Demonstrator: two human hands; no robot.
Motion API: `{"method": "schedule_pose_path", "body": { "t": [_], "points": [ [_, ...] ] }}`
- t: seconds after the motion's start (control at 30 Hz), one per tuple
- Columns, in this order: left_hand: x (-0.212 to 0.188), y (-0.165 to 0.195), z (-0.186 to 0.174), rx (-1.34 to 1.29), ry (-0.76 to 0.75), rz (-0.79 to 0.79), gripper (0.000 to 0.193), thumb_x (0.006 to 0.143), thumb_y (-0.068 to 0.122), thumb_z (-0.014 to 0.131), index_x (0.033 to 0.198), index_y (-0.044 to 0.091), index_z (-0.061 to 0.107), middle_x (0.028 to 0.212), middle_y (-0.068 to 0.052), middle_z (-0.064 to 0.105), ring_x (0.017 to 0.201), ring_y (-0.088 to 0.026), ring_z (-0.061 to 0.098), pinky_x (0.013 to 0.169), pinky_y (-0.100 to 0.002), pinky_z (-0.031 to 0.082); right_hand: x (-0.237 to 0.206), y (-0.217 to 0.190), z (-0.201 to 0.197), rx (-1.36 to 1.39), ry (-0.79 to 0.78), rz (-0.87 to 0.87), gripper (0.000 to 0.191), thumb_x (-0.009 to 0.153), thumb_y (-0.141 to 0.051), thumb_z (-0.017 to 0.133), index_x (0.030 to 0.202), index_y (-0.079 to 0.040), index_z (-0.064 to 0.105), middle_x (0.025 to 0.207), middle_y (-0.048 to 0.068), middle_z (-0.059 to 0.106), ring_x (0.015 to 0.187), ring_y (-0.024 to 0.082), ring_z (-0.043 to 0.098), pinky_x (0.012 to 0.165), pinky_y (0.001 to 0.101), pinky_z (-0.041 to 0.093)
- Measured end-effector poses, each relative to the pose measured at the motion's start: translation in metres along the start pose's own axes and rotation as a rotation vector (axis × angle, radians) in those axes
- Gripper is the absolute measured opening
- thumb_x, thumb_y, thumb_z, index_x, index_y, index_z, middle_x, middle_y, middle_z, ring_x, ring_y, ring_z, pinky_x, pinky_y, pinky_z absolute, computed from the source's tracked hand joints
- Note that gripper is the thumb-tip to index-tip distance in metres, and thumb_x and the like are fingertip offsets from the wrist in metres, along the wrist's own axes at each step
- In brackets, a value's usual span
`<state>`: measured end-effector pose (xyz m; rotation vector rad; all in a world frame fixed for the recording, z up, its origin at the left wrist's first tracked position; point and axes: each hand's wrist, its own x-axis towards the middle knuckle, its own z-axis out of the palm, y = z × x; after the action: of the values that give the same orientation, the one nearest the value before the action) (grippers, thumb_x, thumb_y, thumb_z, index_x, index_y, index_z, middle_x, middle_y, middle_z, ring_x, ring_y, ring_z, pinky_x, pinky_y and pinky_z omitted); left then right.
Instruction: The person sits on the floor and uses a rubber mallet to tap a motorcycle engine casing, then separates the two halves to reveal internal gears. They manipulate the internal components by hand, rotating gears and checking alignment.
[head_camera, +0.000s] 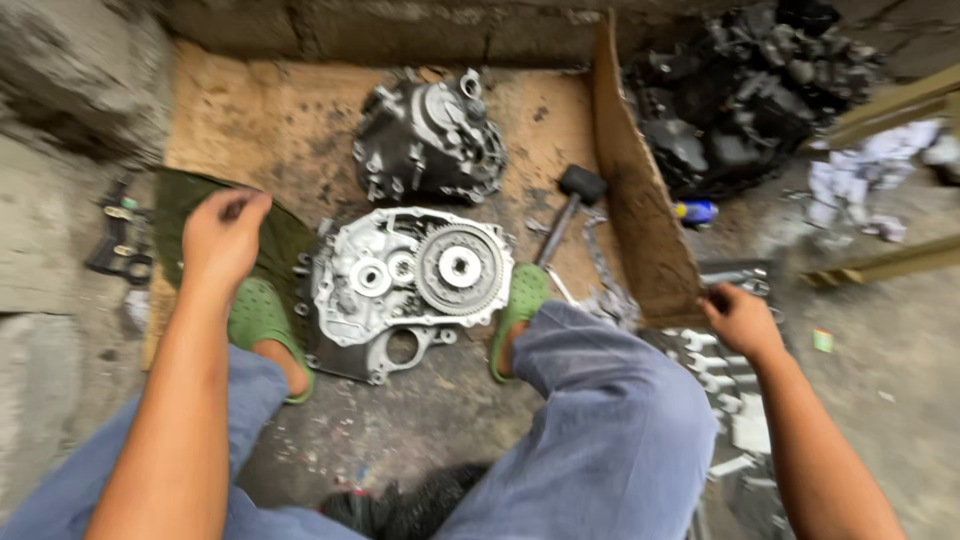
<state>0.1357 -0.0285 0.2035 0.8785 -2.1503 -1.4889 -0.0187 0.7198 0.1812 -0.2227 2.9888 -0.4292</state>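
A silver engine case half (385, 285) with a large toothed gear (460, 267) lies on the ground between my feet in green clogs. My left hand (225, 238) hovers above the left clog (262, 318), fingers loosely curled, holding nothing that I can see. My right hand (742, 318) reaches down at the right into a tray of metal tools and sockets (725, 385); whether its fingers grip a tool is hidden. A darker second case half (430, 145) sits farther back on cardboard.
A black-headed mallet (570, 205) and a chain (600, 265) lie right of the silver case. A cardboard wall (635, 190) stands upright at the right, with a pile of black engine parts (750, 90) behind it. White rags (860, 175) and concrete blocks (70, 80) border the area.
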Motion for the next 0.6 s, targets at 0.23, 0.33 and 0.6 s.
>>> {"method": "schedule_pose_path", "body": {
  "t": [0.23, 0.33, 0.6],
  "points": [
    [-0.047, -0.027, -0.089, 0.080, 0.007, 0.006, 0.021, 0.097, 0.015, 0.072, 0.112, 0.000, 0.074, 0.105, -0.007, 0.075, 0.094, -0.012, 0.069, 0.084, -0.026, 0.054, -0.049, -0.026, 0.148, 0.121, -0.273, 0.076, 0.033, 0.092, -0.034, 0.073, 0.112, -0.009, 0.076, 0.106, 0.018, 0.076, 0.101, 0.036, 0.072, 0.088, 0.0447, 0.056],
    [-0.041, -0.038, -0.085, -0.081, -0.022, 0.009, 0.021, 0.096, 0.015, 0.071, 0.111, 0.000, 0.072, 0.106, -0.006, 0.075, 0.093, -0.012, 0.070, 0.083, -0.027, 0.058, -0.077, -0.027, 0.159, 0.124, -0.286, 0.129, 0.035, 0.091, -0.036, 0.072, 0.114, -0.009, 0.076, 0.107, 0.019, 0.076, 0.102, 0.036, 0.071, 0.089, 0.0452, 0.055],
    [-0.089, -0.111, -0.044, -0.236, -0.087, -0.124, 0.025, 0.095, 0.014, 0.068, 0.113, -0.002, 0.072, 0.106, -0.010, 0.075, 0.091, -0.016, 0.071, 0.081, -0.028, 0.058, -0.099, -0.005, 0.132, 0.078, -0.262, 0.227, 0.042, 0.089, -0.039, 0.070, 0.117, -0.009, 0.076, 0.111, 0.022, 0.076, 0.107, 0.039, 0.070, 0.091, 0.0465, 0.055]
  ]
}}
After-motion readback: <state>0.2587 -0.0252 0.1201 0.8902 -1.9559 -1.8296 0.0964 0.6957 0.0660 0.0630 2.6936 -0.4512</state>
